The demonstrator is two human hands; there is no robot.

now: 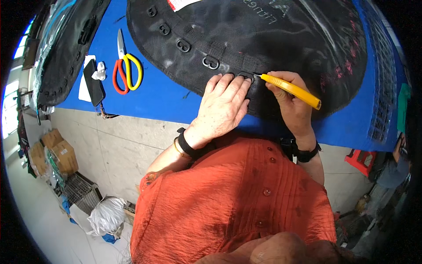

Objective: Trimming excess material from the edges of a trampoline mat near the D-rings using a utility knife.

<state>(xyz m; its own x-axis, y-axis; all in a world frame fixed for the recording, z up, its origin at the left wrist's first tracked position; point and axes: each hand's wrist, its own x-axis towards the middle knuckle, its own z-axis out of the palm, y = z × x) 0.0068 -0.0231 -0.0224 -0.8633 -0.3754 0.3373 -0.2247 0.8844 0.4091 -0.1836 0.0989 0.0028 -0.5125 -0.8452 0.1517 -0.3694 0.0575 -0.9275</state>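
My left hand lies flat with its fingers stretched out on a black mesh fabric panel. Its fingertips touch a black buckle attached near the panel's curved edge. In my right hand is a yellow utility knife, closed in the fingers. The knife's thin metal tip points left and meets the panel right beside that buckle. More buckles, such as a black double-loop one, run in a curved row up and left from my left hand.
Scissors with red and yellow handles lie on the blue table, left of the panel. Beside them are a black phone and crumpled white paper. Cardboard boxes stand on the floor left; a red stool stands right.
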